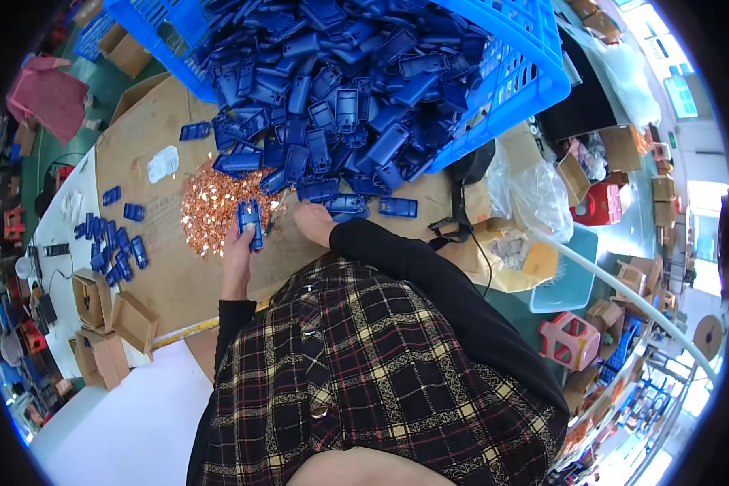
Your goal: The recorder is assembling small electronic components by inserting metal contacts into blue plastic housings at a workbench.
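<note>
Between the thumb and fingers of my left hand (235, 253) is a blue plastic casing (249, 217), held upright at the near edge of a pile of small copper-coloured metal pieces (211, 206). My right hand (312, 223) is just to its right, low over the cardboard, with its fingers drawn together. Whatever those fingers hold, if anything, is too small or hidden to make out. Beyond my right hand lie a few loose blue casings (398, 207) at the foot of a large heap of similar blue casings (320, 113).
A blue plastic crate (535, 69) stands around the heap, its front open toward me. Flat cardboard (138, 243) covers the worktop. More blue casings (113, 243) lie scattered at the left, near small cardboard boxes (134, 321). To the right are a black strap (455, 231) and a teal bin (571, 275).
</note>
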Action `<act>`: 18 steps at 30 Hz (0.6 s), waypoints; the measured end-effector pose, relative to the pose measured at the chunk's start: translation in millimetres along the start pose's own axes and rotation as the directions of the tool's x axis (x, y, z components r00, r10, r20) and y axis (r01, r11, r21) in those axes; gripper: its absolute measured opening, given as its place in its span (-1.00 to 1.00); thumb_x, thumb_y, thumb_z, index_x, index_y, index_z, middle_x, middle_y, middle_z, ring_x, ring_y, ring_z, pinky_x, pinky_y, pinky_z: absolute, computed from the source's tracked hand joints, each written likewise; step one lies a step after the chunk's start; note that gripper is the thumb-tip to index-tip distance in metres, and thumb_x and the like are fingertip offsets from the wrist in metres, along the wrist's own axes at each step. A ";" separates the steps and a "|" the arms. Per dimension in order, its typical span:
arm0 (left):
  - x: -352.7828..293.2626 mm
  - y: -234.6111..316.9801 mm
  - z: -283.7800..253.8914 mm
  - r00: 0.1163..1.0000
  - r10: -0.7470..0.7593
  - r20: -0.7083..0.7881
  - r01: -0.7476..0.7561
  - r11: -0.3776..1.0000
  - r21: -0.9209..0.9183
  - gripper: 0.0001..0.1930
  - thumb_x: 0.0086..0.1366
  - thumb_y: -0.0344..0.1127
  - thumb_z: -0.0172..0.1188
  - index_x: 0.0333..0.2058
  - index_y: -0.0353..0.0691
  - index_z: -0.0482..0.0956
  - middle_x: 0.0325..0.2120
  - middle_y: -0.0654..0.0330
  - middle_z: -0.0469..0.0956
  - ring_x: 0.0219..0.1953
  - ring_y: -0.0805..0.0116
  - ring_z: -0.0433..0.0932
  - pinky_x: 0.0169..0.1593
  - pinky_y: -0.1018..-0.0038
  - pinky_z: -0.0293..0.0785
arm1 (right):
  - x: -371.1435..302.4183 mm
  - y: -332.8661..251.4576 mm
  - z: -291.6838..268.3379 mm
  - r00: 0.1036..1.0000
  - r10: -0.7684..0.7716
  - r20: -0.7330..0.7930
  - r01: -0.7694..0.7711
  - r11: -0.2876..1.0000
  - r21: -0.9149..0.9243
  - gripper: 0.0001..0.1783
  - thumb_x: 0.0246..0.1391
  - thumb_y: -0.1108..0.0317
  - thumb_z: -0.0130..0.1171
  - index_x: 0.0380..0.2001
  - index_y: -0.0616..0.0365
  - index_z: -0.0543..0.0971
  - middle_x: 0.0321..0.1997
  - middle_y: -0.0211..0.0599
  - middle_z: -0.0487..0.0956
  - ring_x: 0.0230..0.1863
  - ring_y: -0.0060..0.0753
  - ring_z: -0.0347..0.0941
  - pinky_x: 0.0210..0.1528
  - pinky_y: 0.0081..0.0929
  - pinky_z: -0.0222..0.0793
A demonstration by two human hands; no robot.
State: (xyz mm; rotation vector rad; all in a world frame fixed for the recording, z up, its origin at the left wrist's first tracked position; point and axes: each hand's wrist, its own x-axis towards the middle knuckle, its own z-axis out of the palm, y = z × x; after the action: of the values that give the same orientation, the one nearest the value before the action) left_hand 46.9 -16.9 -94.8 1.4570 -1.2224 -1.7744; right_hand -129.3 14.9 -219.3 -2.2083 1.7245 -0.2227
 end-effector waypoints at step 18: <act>-27.3 -8.9 2.2 0.999 0.053 0.012 -0.052 0.996 -0.077 -0.73 0.24 -0.39 -0.09 -0.08 -0.22 0.36 -0.50 0.34 0.41 -0.58 0.60 0.33 -0.53 0.64 0.29 | -8.7 12.1 -14.2 0.989 -0.094 -0.118 0.112 0.981 0.161 -0.85 -0.22 0.52 -0.02 -0.46 0.30 0.42 -0.40 0.06 0.44 -0.35 0.02 0.45 -0.33 -0.24 0.39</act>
State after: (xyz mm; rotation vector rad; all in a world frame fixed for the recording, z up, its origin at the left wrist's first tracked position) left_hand 53.6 10.7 -89.9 1.3596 -1.1760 -1.7789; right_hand -147.1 18.4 -209.6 -2.1999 1.5828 -0.5046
